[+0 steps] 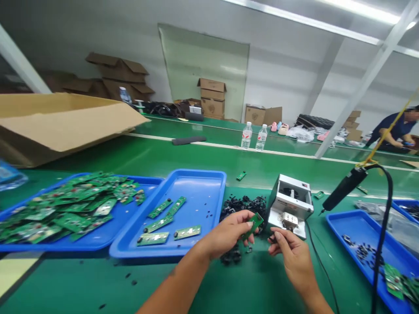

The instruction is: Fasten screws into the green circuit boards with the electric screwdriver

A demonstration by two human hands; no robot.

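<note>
My left hand (234, 233) grips a small green circuit board (255, 223) between thumb and fingers, above a pile of small black parts (240, 205). To its right, my right hand (291, 253) has thumb and fingertips pinched together on a small dark piece (273, 236), too small to make out. The two hands are close but apart. Just behind my right hand stands a white and black machine (291, 203) with a metal piece at its front. A blue tray (199, 185) to the left holds several green boards, some with a black part at one end.
Another blue tray (152, 181) at far left bears heaped boards. A black electric screwdriver (345, 189) hangs at right over a third blue tray (340, 218). Two bottles (246, 136) stand behind. A large cardboard box (65, 131) is at left; a person (393, 128) works far right.
</note>
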